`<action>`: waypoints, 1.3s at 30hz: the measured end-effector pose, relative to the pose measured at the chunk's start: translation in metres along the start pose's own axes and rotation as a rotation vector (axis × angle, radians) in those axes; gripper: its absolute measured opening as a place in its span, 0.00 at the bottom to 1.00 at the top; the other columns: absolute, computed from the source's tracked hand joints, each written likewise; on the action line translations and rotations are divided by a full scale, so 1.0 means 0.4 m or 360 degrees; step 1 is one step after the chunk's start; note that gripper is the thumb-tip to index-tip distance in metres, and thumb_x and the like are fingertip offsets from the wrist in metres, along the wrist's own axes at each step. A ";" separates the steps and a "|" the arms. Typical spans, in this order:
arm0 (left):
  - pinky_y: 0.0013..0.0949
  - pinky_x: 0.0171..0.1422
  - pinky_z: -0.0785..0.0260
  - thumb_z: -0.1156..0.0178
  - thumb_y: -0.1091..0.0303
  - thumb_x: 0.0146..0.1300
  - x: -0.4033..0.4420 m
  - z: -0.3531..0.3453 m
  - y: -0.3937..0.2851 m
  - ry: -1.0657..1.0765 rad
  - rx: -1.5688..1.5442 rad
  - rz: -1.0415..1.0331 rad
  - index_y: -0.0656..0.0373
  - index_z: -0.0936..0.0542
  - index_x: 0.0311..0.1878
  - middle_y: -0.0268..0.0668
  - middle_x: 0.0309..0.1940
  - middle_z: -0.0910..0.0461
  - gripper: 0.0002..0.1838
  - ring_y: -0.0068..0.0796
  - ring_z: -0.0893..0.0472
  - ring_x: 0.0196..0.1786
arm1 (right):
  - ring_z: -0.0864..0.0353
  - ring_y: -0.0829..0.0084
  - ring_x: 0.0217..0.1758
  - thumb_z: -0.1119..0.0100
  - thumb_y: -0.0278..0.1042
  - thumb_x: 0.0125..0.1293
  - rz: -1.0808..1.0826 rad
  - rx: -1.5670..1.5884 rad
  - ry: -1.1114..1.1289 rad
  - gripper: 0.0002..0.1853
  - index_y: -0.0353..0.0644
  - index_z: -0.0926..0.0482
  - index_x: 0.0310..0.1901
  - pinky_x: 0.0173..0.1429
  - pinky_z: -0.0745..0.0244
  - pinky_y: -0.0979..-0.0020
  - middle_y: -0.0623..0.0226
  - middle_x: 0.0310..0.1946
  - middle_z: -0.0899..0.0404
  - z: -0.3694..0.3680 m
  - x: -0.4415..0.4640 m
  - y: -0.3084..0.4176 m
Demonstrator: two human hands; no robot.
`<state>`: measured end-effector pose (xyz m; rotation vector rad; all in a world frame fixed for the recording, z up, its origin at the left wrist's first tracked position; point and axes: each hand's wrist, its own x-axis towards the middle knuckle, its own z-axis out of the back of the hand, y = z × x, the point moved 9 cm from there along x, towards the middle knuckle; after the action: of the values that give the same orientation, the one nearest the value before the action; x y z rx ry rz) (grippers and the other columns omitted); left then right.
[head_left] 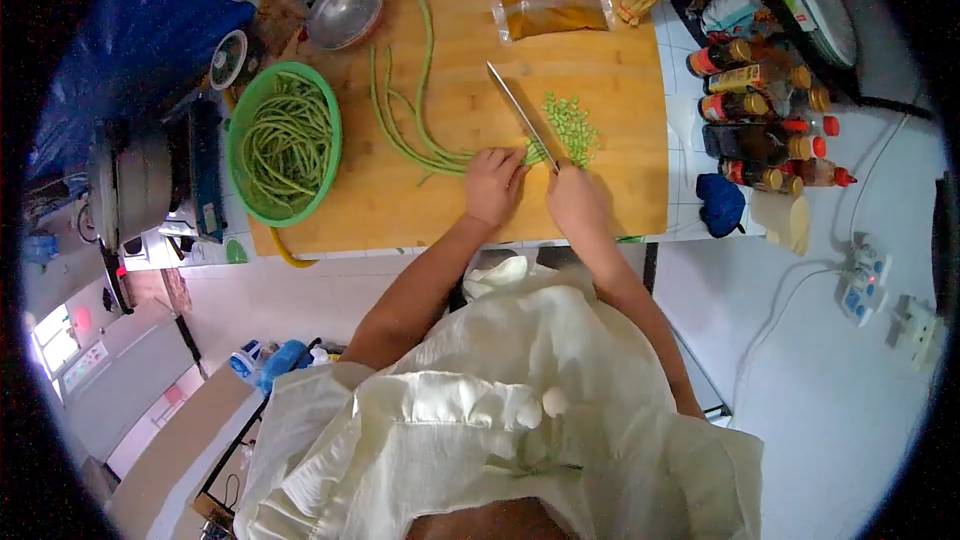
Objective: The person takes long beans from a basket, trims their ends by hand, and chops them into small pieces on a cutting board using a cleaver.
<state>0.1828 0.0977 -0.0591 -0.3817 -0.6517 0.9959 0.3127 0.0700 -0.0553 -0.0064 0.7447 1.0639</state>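
The curled left hand [495, 183] holds slender long beans [460, 162] on the wooden board [460, 60] — the right hand [578, 200] grips a metal-bladed knife [518, 105] beside tiny chopped pieces [570, 125] — and coiled beans [286, 140] fill a round green plastic basket [233, 155] at left.

Long, thin beans [447, 159] at the left hand [492, 185] are green. Little bean bits [568, 125] just past the right hand [578, 202] are paler green. The round plastic basket [237, 155] left of both hands is bright green. The flat wooden board [630, 125] under them is yellowy brown.
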 end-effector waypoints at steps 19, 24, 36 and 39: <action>0.40 0.44 0.33 0.37 0.71 0.50 -0.021 -0.006 0.022 -0.0053 -0.0101 0.0132 0.61 0.21 0.42 0.40 0.36 0.25 0.14 0.41 0.27 0.41 | 0.21 0.47 0.31 0.43 0.38 0.58 0.0229 -0.0001 -0.0215 0.11 0.37 0.21 0.34 0.36 0.27 0.52 0.49 0.25 0.21 0.005 -0.088 -0.061; 0.40 0.45 0.33 0.36 0.71 0.51 -0.021 -0.009 0.031 -0.0011 -0.0120 0.0175 0.62 0.21 0.42 0.41 0.36 0.25 0.14 0.42 0.27 0.41 | 0.21 0.47 0.30 0.44 0.37 0.58 0.0253 -0.0071 -0.0218 0.10 0.38 0.21 0.33 0.36 0.27 0.52 0.49 0.25 0.21 -0.002 -0.080 -0.047; 0.41 0.46 0.33 0.35 0.71 0.50 -0.015 -0.005 0.029 -0.0066 -0.0104 0.0113 0.63 0.21 0.42 0.43 0.37 0.25 0.15 0.44 0.27 0.42 | 0.20 0.49 0.33 0.49 0.36 0.61 0.0176 -0.0028 -0.0201 0.11 0.40 0.22 0.38 0.38 0.25 0.52 0.51 0.27 0.20 -0.031 0.002 0.024; 0.41 0.46 0.34 0.36 0.71 0.50 -0.018 -0.013 0.036 -0.0027 -0.0134 0.0138 0.63 0.22 0.43 0.43 0.37 0.26 0.16 0.45 0.28 0.41 | 0.20 0.49 0.32 0.47 0.38 0.61 0.0152 -0.0155 -0.0125 0.11 0.39 0.22 0.37 0.37 0.26 0.52 0.52 0.27 0.20 -0.030 -0.026 -0.023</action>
<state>0.1741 0.0985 -0.0734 -0.4794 -0.6990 1.0571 0.3105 0.0529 -0.0618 -0.0122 0.6270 1.1841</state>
